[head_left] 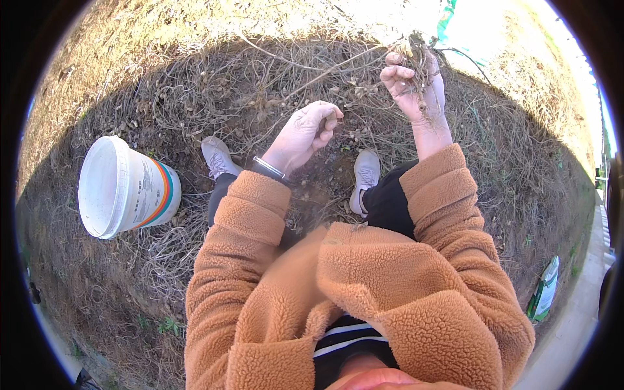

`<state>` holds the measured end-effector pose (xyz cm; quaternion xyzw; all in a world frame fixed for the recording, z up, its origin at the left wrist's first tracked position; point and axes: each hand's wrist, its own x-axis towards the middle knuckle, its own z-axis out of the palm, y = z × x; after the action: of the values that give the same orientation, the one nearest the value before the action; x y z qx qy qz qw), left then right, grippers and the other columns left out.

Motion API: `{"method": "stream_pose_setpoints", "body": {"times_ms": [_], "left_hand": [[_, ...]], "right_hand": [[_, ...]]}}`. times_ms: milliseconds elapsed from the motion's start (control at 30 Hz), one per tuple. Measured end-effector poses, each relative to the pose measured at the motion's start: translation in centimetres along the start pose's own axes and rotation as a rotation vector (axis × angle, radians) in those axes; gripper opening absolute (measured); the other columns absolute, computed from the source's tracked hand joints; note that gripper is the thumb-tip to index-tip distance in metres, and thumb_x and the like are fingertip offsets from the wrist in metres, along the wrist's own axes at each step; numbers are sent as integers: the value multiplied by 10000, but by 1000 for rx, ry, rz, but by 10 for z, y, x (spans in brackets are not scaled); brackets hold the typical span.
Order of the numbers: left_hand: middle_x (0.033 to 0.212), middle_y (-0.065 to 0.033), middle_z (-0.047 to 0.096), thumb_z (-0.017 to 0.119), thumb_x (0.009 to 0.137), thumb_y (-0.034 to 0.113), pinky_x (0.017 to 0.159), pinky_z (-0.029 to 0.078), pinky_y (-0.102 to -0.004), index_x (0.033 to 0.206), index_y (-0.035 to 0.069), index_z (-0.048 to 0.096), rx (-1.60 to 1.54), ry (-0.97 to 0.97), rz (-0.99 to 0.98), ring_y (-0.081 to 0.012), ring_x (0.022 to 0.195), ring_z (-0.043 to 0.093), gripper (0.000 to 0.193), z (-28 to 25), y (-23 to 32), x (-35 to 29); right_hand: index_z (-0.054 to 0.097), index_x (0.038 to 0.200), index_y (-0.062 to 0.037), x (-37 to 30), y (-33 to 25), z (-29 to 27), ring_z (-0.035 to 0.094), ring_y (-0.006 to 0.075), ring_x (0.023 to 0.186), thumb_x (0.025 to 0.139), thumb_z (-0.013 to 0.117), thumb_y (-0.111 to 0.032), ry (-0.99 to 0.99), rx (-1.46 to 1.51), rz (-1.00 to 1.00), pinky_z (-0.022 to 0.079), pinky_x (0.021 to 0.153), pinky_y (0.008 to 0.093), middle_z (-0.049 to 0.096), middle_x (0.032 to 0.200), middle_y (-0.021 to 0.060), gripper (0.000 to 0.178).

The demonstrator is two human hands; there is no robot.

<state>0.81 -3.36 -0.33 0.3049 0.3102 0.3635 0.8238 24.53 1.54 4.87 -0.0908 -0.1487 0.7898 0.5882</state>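
Note:
My right hand [437, 97] is raised at the upper right, fingers curled round a dry peanut plant [419, 58]. Its brown stems and thin roots hang down across the palm. Lower and nearer the middle, my left hand [300, 135] is closed, fingertips drawn in toward the thumb. Whatever it may hold is hidden. Below both hands lies a thick layer of pulled, dried peanut plants [260, 84], with small pale pods scattered among the stems.
A white plastic bucket [148, 195] with a coloured stripe lies tipped toward me at the left. My two light shoes [218, 156] stand on the soil. A green and white bag [545, 289] lies far right, beside a concrete edge [582, 299].

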Motion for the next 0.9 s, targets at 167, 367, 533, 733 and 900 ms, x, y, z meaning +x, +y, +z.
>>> {"method": "stream_pose_setpoints", "body": {"times_ms": [167, 367, 533, 733, 900], "left_hand": [[832, -60, 615, 484, 941, 122, 491, 451, -167, 1041, 0, 579, -217, 243, -2, -101, 642, 553, 185, -17, 1, 6], [884, -98, 618, 497, 922, 84, 550, 498, -197, 1086, -14, 553, -392, 313, 91, -144, 697, 577, 198, -32, 10, -1], [882, -87, 605, 506, 910, 84, 581, 493, -211, 1064, -12, 564, -343, 256, 102, -134, 707, 557, 190, -38, 6, -2], [885, -89, 605, 536, 905, 84, 588, 491, -208, 1097, -21, 553, -286, 258, -6, -137, 732, 557, 219, -54, -7, 6], [932, -104, 590, 515, 929, 79, 564, 488, -210, 1138, -39, 536, -174, 284, -65, -151, 726, 535, 240, -79, -9, 6]], "right_hand": [[539, 1082, 38, -76, -97, -20, 626, 208, 677, 1007, 427, -325, 218, -291, -287, 534, 779, 405, 620, 851, 176, 387], [557, 961, -17, -373, -286, -71, 617, 262, 716, 988, 405, -380, 895, -611, -843, 547, 791, 439, 615, 800, 141, 394], [608, 1012, -85, -643, -303, -50, 602, 270, 743, 949, 404, -422, 1659, -497, -1237, 507, 663, 421, 637, 835, 94, 399], [573, 925, -74, -641, -227, -7, 543, 153, 602, 935, 550, -349, 1329, -624, -859, 522, 640, 324, 554, 683, 64, 277], [607, 971, -23, -582, -240, 75, 567, 106, 523, 927, 598, -350, 1333, -908, -628, 575, 605, 297, 641, 776, 78, 329]]}}
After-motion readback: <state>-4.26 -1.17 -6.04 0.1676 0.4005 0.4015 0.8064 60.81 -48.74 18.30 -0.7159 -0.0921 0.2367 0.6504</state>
